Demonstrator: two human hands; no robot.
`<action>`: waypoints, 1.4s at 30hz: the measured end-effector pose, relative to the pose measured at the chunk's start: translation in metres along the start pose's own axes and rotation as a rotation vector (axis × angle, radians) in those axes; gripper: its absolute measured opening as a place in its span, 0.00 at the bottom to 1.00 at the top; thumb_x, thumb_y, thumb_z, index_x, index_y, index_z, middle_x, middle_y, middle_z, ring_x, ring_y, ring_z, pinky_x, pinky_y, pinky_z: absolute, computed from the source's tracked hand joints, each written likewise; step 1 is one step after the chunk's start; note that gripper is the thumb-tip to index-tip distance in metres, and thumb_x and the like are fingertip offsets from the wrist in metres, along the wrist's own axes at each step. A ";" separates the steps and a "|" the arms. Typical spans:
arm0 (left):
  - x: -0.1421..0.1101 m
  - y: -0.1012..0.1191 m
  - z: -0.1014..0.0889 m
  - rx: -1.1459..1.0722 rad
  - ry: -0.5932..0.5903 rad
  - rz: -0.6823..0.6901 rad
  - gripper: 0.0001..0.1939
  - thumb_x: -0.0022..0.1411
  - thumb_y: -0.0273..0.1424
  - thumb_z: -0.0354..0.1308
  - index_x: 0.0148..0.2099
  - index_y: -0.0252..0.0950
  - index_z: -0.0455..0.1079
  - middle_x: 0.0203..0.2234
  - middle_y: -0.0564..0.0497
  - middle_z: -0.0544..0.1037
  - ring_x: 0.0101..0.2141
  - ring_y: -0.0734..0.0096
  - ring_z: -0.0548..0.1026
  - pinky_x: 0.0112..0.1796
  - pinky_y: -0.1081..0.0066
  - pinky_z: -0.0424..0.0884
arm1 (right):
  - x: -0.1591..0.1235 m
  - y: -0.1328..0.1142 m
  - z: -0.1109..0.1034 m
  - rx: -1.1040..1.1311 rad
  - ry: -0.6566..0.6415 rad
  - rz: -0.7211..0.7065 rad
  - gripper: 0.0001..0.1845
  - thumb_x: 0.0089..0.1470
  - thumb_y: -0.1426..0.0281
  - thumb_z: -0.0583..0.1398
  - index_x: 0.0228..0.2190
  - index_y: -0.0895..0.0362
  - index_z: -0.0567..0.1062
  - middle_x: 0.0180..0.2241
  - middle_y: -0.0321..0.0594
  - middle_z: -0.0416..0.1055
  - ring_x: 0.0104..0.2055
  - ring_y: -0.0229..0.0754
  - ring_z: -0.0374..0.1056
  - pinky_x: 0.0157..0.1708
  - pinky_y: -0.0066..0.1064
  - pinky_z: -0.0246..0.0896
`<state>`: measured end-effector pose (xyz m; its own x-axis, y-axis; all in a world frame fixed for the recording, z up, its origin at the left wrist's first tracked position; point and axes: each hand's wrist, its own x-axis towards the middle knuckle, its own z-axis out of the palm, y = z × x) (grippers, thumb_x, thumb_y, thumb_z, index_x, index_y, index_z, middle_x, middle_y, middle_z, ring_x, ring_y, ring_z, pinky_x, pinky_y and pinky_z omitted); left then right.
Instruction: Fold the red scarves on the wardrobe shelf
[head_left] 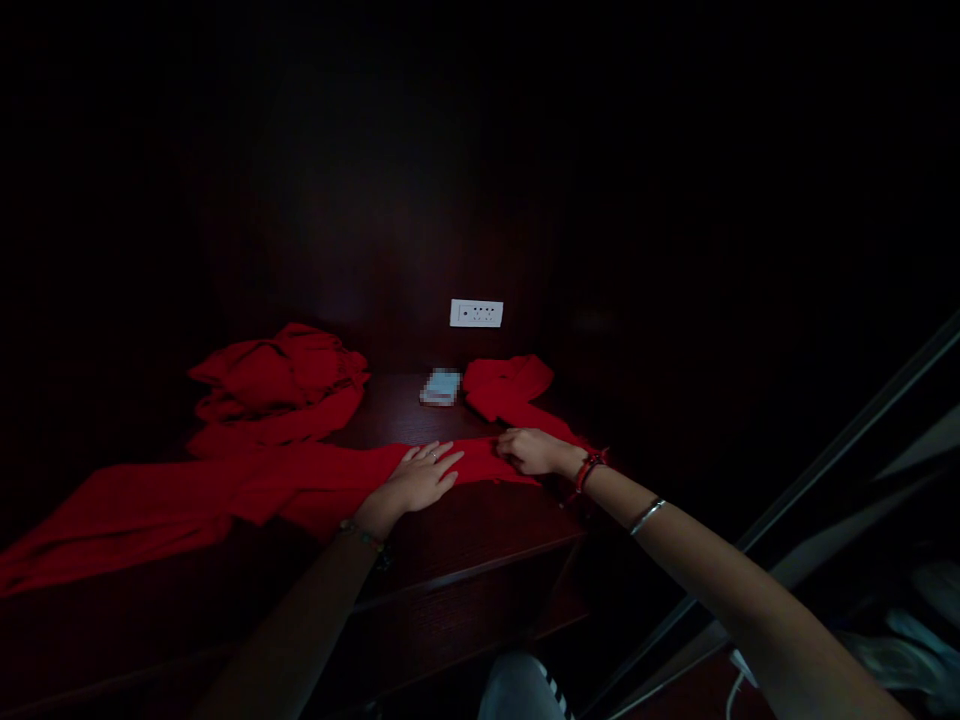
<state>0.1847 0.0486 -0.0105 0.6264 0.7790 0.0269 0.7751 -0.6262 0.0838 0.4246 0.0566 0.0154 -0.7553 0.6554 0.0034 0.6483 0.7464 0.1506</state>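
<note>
A long red cloth garment [292, 470] lies stretched across a dark wooden surface [465, 535]. Flat on its right part rests my left hand [421, 480], fingers spread. My right hand [534, 452] has its fingers curled and pressed together on the cloth near its right end, seemingly pinching the fabric. Behind the right hand is a loosely folded red cloth [510, 385]. At the back left sits a crumpled pile of red cloth [277, 385].
A white switch and socket panel [476, 314] is on the dark back wall. Below it lies a small pale packet [441, 387], its face blurred. The surface's front edge [472, 575] runs nearest me. My knee [521, 690] shows below, and a metal-edged frame [840, 450] slants at right.
</note>
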 end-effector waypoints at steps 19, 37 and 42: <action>0.001 0.000 0.002 0.006 -0.004 0.022 0.24 0.64 0.40 0.35 0.61 0.43 0.48 0.59 0.49 0.49 0.58 0.62 0.47 0.54 0.60 0.45 | -0.009 -0.015 0.002 0.048 0.026 0.052 0.12 0.44 0.80 0.50 0.30 0.59 0.69 0.29 0.41 0.68 0.32 0.39 0.62 0.35 0.28 0.53; -0.001 0.004 -0.004 -0.015 -0.034 0.033 0.24 0.64 0.39 0.36 0.61 0.42 0.48 0.59 0.48 0.49 0.57 0.58 0.48 0.53 0.57 0.46 | -0.061 -0.023 -0.016 -0.037 -0.155 0.129 0.17 0.44 0.78 0.50 0.38 0.58 0.67 0.36 0.44 0.68 0.36 0.41 0.64 0.34 0.28 0.53; 0.001 0.002 -0.001 -0.026 -0.013 0.035 0.24 0.64 0.39 0.37 0.60 0.42 0.49 0.59 0.48 0.49 0.57 0.59 0.48 0.53 0.58 0.46 | -0.069 -0.013 -0.026 0.045 -0.111 0.103 0.12 0.45 0.80 0.50 0.27 0.58 0.70 0.32 0.43 0.68 0.35 0.39 0.63 0.36 0.28 0.54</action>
<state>0.1869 0.0485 -0.0089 0.6543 0.7561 0.0168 0.7504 -0.6518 0.1093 0.4658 -0.0013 0.0385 -0.6711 0.7354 -0.0934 0.7271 0.6776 0.1106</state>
